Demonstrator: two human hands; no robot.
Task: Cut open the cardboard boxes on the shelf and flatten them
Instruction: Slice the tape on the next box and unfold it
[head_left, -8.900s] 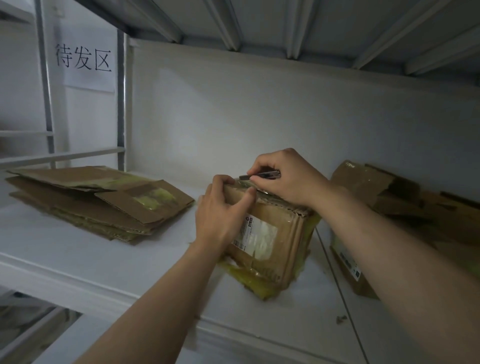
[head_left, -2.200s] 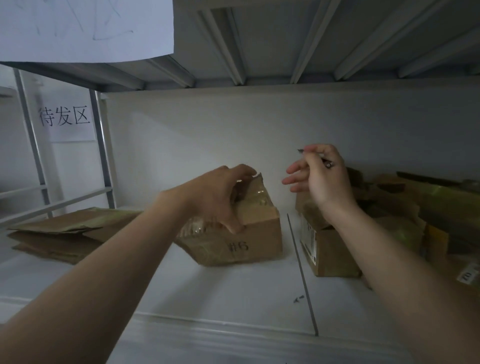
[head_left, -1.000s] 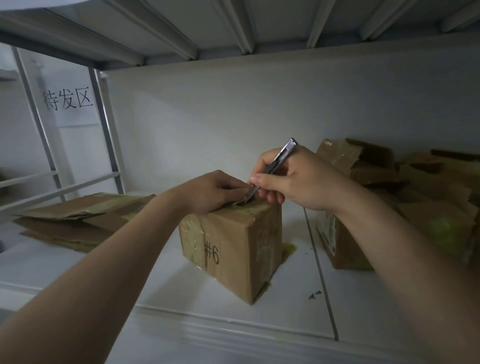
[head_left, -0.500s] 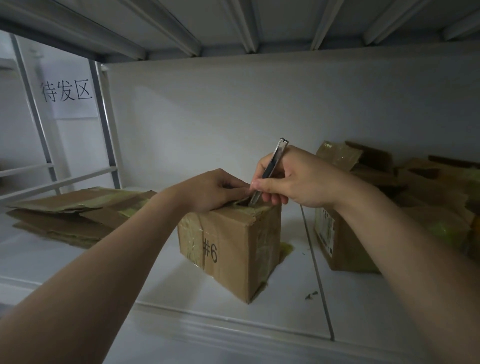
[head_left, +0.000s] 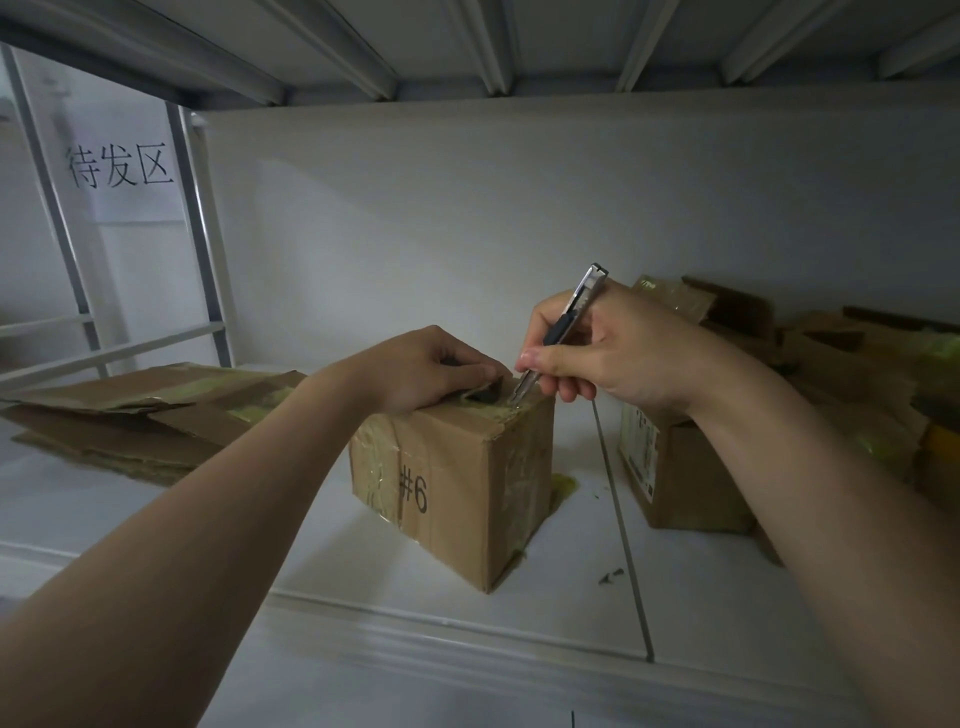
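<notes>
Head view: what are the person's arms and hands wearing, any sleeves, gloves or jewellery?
Nothing worn shows. The left forearm and right forearm are bare up to the frame's edge, with no sleeve in view. The left hand and right hand are ungloved; no ring, watch or wristband is visible.

Dim, shadowy, sharp (edges warped)

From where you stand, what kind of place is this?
Probably a warehouse or parcel storeroom: steel shelving, a wall sign reading 待发区, a taped box marked #6 being slit with a utility knife, flattened cardboard piled beside it.
</notes>
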